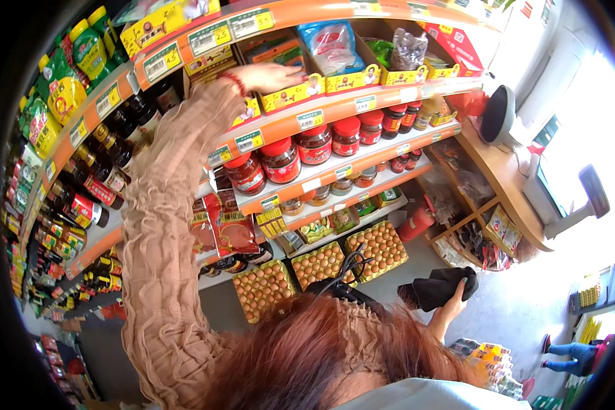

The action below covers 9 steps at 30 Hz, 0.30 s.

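My left hand point(273, 78), a red bracelet at its wrist, reaches to an upper shelf. Its fingers are stretched out, palm down, over a yellow open-topped display box point(285, 101); nothing shows in its grip. Whether it touches the box's contents is hidden. Beside it stand a display box with blue and clear plastic packets point(331, 49) and another holding a bag of dark dried goods point(409, 49). Lower on the right, my right hand point(449, 309) is closed around a bunched black cloth point(434, 290), held out above the floor.
Red-lidded jars point(315, 145) line the shelf below. Egg trays point(319, 264) rest near the floor, beside a red cylinder point(415, 224). A wooden counter point(502, 184) with a screen stands at right. Dark sauce bottles point(113, 152) fill the left shelves. Someone in blue trousers point(571, 358) is far right.
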Available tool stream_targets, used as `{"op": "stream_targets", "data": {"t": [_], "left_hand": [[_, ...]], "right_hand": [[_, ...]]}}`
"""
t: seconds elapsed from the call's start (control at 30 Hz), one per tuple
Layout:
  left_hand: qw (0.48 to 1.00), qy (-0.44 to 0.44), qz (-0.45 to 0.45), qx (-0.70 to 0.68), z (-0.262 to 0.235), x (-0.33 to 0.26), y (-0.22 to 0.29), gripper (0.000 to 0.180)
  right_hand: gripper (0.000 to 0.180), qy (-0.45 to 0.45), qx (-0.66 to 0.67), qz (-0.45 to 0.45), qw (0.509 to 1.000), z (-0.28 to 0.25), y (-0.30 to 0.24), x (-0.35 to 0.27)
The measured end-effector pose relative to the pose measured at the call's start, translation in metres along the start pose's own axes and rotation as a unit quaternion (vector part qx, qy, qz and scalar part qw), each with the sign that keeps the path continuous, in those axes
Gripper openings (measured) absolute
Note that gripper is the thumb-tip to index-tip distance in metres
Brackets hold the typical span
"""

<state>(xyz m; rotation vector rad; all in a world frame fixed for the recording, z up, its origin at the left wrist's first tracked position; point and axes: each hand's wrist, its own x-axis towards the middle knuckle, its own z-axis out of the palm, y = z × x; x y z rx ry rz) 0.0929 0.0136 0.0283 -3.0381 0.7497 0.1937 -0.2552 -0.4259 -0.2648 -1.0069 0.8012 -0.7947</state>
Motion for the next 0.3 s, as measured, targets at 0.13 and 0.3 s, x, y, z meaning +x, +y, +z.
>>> {"op": "stream_targets", "data": {"t": [0.13,0.3], "left_hand": [[0.999,0.025,-0.035,-0.014,0.002,-0.027,-0.001,0.058],[0.986,0.119,-0.003,0.119,0.004,-0.05,0.035,0.062]], "right_hand": [[0.044,0.011,0.137,0.092,0.986,-0.032,0.024,0.03],[0.053,0.072,0.201,0.151,0.965,-0.063,0.029,0.038]]}}
